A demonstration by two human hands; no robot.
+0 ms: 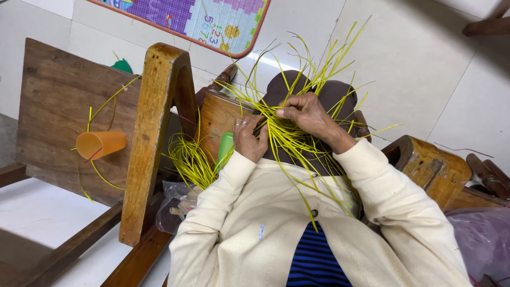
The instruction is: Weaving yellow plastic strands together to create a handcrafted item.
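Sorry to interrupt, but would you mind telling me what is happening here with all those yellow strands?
A person in a cream cardigan is working a bundle of thin yellow-green strips over their lap. The left hand grips the strips low down, and the right hand pinches them higher up; loose ends fan out. An orange plastic cup lies on its side on the wooden chair nearby.

Beyond my hands, at the top edge: a play mat [212,18] on the tiled floor, rounded corner, red-orange border, pale blue ground with purple and pink blocks and small printed figures. By my left elbow, a crumpled clear plastic bag [175,204]. Far right, a pinkish plastic bag [483,239].
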